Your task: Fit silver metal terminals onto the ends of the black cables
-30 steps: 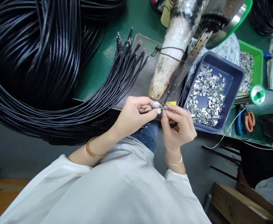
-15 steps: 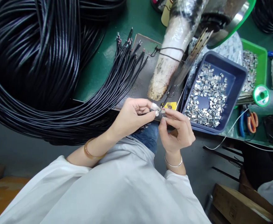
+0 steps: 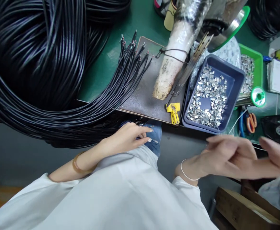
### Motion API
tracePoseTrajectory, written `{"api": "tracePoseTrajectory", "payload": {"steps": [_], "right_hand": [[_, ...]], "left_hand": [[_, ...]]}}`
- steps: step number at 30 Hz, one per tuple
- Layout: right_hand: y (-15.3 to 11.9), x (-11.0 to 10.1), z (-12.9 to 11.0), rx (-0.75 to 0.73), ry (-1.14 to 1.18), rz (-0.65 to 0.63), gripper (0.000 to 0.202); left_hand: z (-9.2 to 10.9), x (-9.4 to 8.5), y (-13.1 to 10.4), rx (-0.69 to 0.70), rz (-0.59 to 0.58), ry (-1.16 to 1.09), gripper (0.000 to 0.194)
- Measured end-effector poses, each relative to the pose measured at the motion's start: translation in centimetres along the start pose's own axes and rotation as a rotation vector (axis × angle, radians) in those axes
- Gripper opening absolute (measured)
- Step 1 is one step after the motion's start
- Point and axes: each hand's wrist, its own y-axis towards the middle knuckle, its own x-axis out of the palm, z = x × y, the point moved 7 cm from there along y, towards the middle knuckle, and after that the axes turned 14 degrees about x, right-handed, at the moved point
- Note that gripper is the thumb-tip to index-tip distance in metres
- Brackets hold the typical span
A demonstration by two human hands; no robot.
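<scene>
Below the bench edge, my left hand [image 3: 128, 137] hovers over my blue-trousered lap with thumb and forefinger apart. Small pale glints lie by its fingertips, too small to name. My right hand [image 3: 228, 156] is out to the right, large and smeared by motion, below the blue tray [image 3: 237, 92] of small metal clips [image 3: 207, 116]; what its fingers hold, if anything, cannot be made out. A yellow clip-like tool [image 3: 175, 115] lies on the brown board [image 3: 149, 99] at the front edge. Black cables [image 3: 111, 92] with stripped ends fan over the board's left side.
A wrapped white post [image 3: 171, 64] leans over the board beside a metal strip. A large black cable coil [image 3: 37, 54] fills the left. Behind the blue tray sits a green tray [image 3: 258, 64]. Orange-handled pliers [image 3: 251, 123], a solder spool [image 3: 258, 96] and a cardboard box [image 3: 245, 210] are at right.
My hands, earlier together at a small metal piece, have parted. The left has dropped down and left; the right has swung far right. The yellow tool is now fully uncovered.
</scene>
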Motion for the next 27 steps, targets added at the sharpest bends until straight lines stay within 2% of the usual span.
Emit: {"api": "tracePoseTrajectory", "payload": {"steps": [1,3,5,6,7,10,13,15,20,24,25,27], "right_hand": [[0.4,0.1,-0.1,0.000,-0.011,0.029,0.021],[1.6,1.8,0.8,0.045,-0.134,-0.091,0.011],[2.8,3.4,2.4,0.072,-0.306,-0.214,0.008],[3.5,3.8,3.1,0.053,-0.373,-0.216,0.009],[4.2,4.2,3.7,0.031,-0.430,-0.214,0.009],[6.1,5.5,5.3,0.027,-0.509,-0.254,0.010],[7.5,7.0,6.2,0.073,-0.531,-0.348,0.012],[8.1,7.6,6.5,0.104,-0.530,-0.412,0.013],[8.4,8.1,6.6,0.132,-0.509,-0.458,0.015],[8.2,7.9,7.1,0.130,-0.453,-0.392,0.013],[8.2,7.8,7.3,0.131,-0.433,-0.375,0.012],[8.1,7.6,7.5,0.126,-0.410,-0.351,0.009]], "left_hand": [[0.0,-0.7,-0.4,0.011,0.101,-0.025,0.027],[0.4,-3.3,-1.1,0.056,0.376,0.014,0.026],[1.4,-6.4,-1.6,0.084,0.625,0.216,0.018],[1.8,-7.7,-1.5,0.072,0.692,0.349,0.017],[2.0,-8.8,-1.1,0.037,0.712,0.459,0.018],[1.6,-10.4,1.1,-0.108,0.598,0.649,0.023],[0.7,-10.5,2.7,-0.181,0.480,0.712,0.024],[0.2,-10.2,2.9,-0.204,0.425,0.753,0.027],[-0.1,-9.7,1.5,-0.207,0.348,0.841,0.030],[1.4,-9.8,-0.7,-0.159,0.439,0.896,0.027],[1.7,-9.9,-1.3,-0.171,0.459,0.915,0.033],[1.7,-10.2,-2.4,-0.252,0.446,0.935,0.060]]}}
